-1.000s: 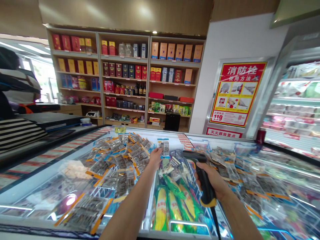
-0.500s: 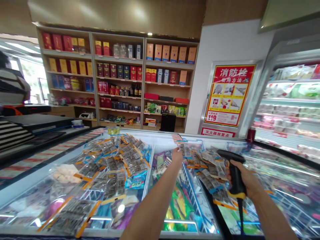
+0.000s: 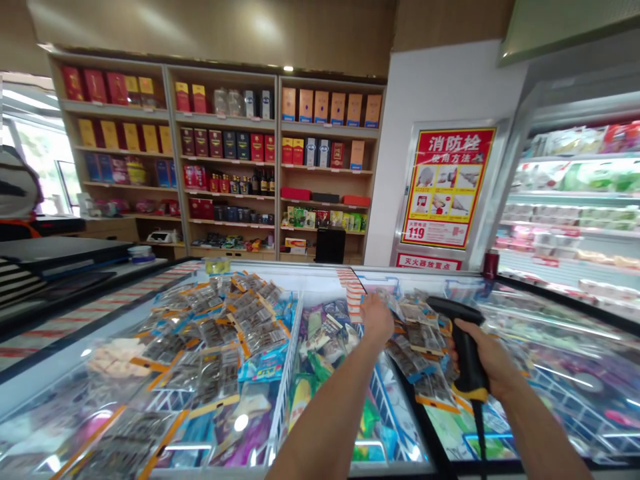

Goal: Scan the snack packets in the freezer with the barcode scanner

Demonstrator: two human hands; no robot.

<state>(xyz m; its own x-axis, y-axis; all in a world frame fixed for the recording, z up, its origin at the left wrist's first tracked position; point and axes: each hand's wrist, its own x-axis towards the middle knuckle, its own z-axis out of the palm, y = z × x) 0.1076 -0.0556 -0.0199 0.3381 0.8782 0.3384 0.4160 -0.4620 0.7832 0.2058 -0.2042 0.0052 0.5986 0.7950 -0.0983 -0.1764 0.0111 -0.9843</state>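
A long chest freezer (image 3: 320,460) spans the view. On its lid, packets (image 3: 415,337) lie heaped, long axes running away and rightward, directly under and just right of the left hand (image 3: 377,319); whether its fingers are closed I cannot tell. The right hand (image 3: 487,360), fingers clamped on a scanner (image 3: 463,340), sits beside them. Both hands have shifted right since earlier.

Two bare forearms reach in from the bottom edge. Left hand (image 3: 377,319) and right hand (image 3: 493,360) wear no gloves, rings or watch, and no sleeves cover the wrists or forearms.
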